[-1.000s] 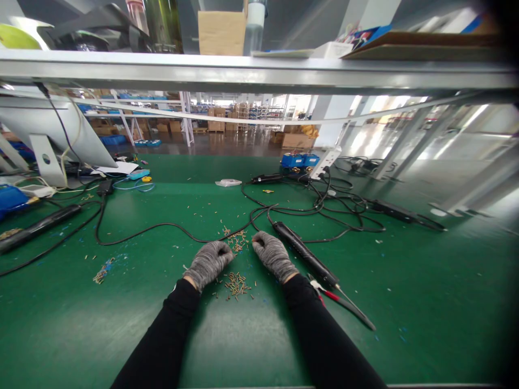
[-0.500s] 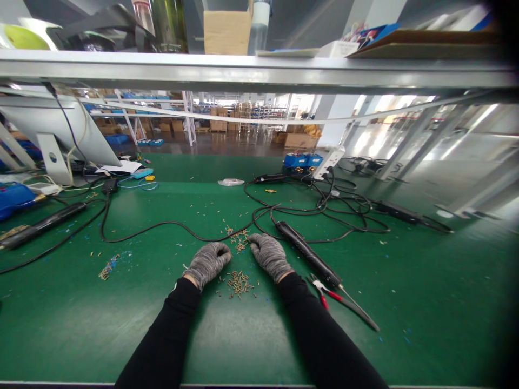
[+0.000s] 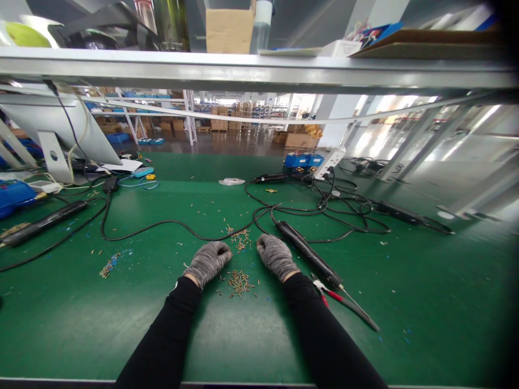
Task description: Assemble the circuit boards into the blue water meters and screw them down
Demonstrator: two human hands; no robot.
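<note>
Grey knit gloves cover both hands. My left hand [image 3: 210,262] rests on the green tabletop [image 3: 227,335] with its fingers curled and thumb and forefinger pinched; what they hold, if anything, is hidden. Just right of it lies a pile of small brass screws [image 3: 240,283]. A second loose heap of brass screws [image 3: 240,239] is spread farther back, between the two hands. My right hand [image 3: 275,256] is to the right of that heap, fingers folded inward. Whether something small is in its grip cannot be made out.
Right of my right hand lie a black electric screwdriver [image 3: 308,253] and red-handled pliers [image 3: 330,292]. Black cables [image 3: 324,208] tangle behind them, near a white power strip [image 3: 330,163]. At left are another black screwdriver [image 3: 48,222] and a monitor [image 3: 73,129]. A metal shelf [image 3: 259,70] spans overhead.
My right hand has drawn back from the rear screw heap, slightly to the right, and its fingers have curled in. My left hand has hardly moved.
</note>
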